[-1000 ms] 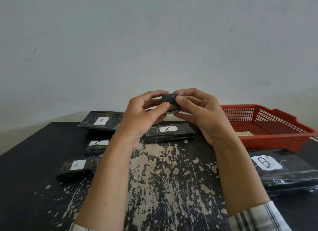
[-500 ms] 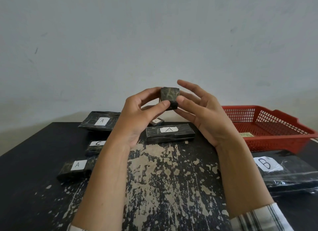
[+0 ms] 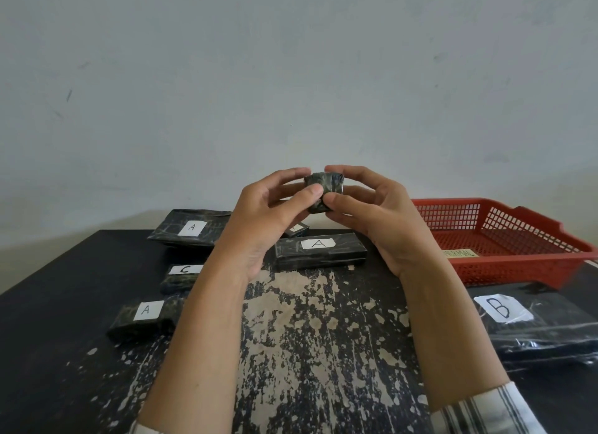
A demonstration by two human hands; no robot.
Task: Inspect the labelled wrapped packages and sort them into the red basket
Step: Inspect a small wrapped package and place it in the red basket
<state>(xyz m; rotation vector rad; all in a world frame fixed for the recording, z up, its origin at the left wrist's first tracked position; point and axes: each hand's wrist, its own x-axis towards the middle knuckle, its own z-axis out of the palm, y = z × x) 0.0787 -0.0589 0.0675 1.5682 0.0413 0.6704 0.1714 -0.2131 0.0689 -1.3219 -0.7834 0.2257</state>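
A small dark wrapped package point(image 3: 323, 187) is held up in the air above the table, no label showing on the side I see. My left hand point(image 3: 268, 213) pinches it from the left with thumb and fingers. My right hand point(image 3: 365, 213) pinches it from the right the same way. The red basket point(image 3: 504, 239) stands on the table at the right, behind my right wrist, and looks empty. Below the hands lies a long package marked A point(image 3: 320, 251).
On the black, worn table point(image 3: 307, 336) lie more wrapped packages: a flat one marked A point(image 3: 191, 228) at the back left, one marked C point(image 3: 181, 275), one marked A point(image 3: 142, 317) nearer, a small one point(image 3: 296, 229) behind my left hand, and a large one marked B point(image 3: 534, 327) at the right.
Both hands have turned the small package between the fingers. My right fingers, spread half a second ago, now curl round it again.
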